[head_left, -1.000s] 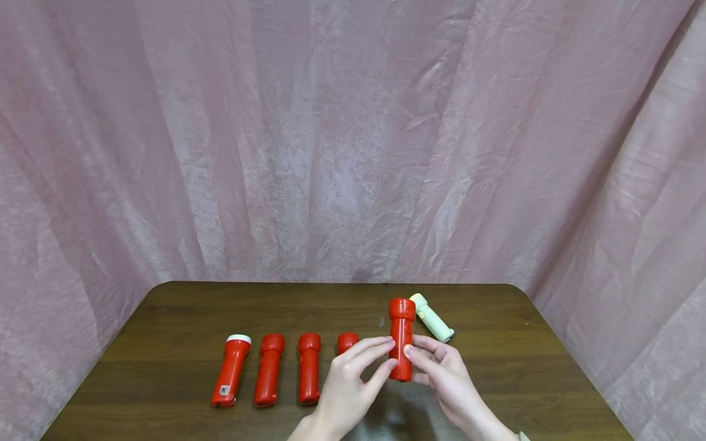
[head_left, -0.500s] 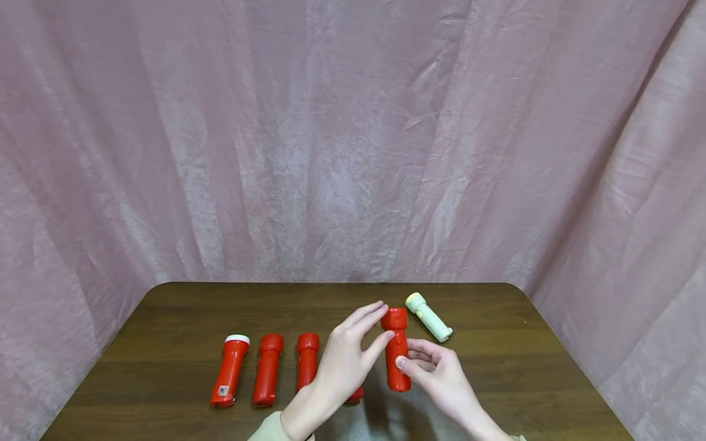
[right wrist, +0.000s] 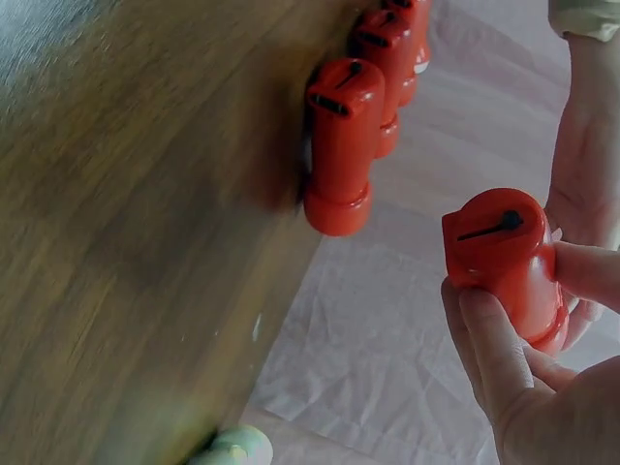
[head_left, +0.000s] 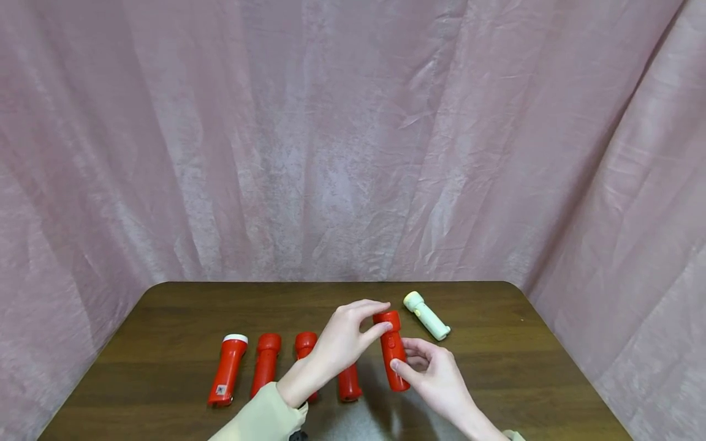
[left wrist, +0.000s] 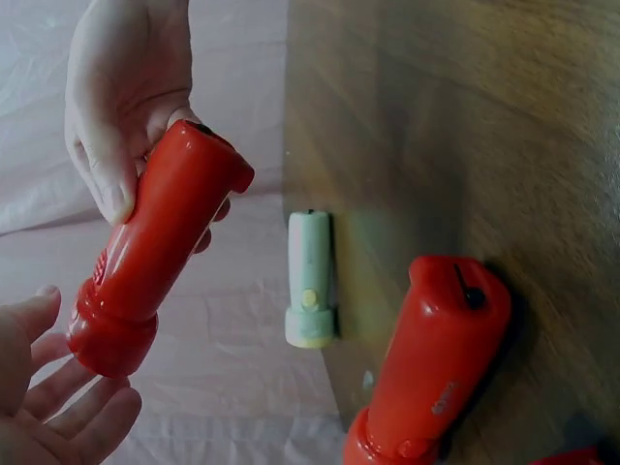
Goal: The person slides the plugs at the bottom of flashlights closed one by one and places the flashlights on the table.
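Note:
Above the table my right hand (head_left: 438,376) holds a red flashlight (head_left: 393,352), its thumb on the near side and its fingers behind the body. The flashlight tilts with its wide head up and to the left. My left hand (head_left: 342,337) is at that head, thumb and fingers spread loosely about it. In the left wrist view the left fingertips (left wrist: 107,417) lie right at the head's end. The right wrist view shows the base of the held flashlight (right wrist: 499,232), with a black slot and dot. Below the left hand lies another red flashlight (head_left: 349,383), partly hidden.
Left of it lie two more red flashlights (head_left: 266,364) (head_left: 306,344) and a red one with a white rim (head_left: 228,370), in a row. A pale green flashlight (head_left: 427,316) lies at the back right of the brown wooden table (head_left: 513,361). Pink curtains (head_left: 331,153) hang behind.
My left hand has moved up from the flashlight's body to its head. The flashlight has shifted left, turned and tilted leftward, while my right hand keeps hold of its lower part.

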Demonstrator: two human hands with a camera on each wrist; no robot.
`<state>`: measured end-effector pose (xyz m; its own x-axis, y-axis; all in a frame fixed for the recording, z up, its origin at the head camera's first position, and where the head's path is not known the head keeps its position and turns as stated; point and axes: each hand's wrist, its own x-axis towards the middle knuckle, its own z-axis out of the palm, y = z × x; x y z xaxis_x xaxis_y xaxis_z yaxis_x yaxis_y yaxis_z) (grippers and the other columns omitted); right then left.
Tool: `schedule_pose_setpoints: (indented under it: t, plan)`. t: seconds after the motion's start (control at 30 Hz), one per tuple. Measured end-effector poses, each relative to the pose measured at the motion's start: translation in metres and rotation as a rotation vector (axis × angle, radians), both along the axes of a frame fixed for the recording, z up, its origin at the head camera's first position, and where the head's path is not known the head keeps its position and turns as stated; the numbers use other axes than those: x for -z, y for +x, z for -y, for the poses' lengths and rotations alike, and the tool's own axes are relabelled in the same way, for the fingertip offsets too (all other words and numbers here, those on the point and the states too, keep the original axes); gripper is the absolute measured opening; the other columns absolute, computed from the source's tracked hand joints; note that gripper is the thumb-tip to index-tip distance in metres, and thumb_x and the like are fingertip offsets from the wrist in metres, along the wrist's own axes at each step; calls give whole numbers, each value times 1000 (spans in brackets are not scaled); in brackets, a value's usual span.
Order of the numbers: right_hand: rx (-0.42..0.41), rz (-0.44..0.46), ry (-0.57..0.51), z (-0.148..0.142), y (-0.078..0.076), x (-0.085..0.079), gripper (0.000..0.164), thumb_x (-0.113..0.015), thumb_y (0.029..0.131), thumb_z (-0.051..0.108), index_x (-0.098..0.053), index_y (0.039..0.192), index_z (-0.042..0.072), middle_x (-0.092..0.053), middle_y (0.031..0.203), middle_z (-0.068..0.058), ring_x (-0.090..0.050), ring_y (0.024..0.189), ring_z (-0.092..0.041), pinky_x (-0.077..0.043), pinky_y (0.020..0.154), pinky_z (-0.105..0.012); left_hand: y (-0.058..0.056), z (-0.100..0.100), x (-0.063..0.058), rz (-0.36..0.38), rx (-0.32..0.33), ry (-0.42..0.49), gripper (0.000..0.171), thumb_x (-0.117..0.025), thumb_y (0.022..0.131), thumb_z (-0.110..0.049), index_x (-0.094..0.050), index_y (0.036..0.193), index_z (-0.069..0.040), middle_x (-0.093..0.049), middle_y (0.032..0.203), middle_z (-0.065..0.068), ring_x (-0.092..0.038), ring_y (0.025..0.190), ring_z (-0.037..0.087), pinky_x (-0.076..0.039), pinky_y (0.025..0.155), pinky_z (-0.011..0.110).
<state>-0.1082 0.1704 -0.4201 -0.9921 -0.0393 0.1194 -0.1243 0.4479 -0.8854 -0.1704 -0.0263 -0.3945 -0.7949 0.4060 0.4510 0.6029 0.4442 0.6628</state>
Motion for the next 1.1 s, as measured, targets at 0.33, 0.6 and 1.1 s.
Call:
schedule_pose_setpoints:
  t: [0.33,0.6,1.1]
  plan:
    - [66,-45,108,1,-4,6,35,-85,85,12,-76,118,4,-82,95,-5,-78,83,-10,-63,76,-21,-16,-2,5,12,34,-84,31,-78,95,-20,-77,125,-10,-79,122,5,-75,115,21,-62,99,40]
    - [98,-91,224,5,-9,12,32,-86,84,12,-77,115,8,-81,89,-3,-78,76,-11,-63,72,-21,-30,-2,11,50,98,-130,30,-77,96,-19,-78,123,-7,-81,113,5,-75,103,19,-62,94,41]
    - [64,-118,413,6,-19,20,26,-85,83,16,-77,106,8,-81,84,-1,-74,70,-6,-54,63,-21,-58,-6,26,201,173,-214,26,-78,95,-18,-79,118,-7,-83,109,7,-77,102,21,-62,95,44]
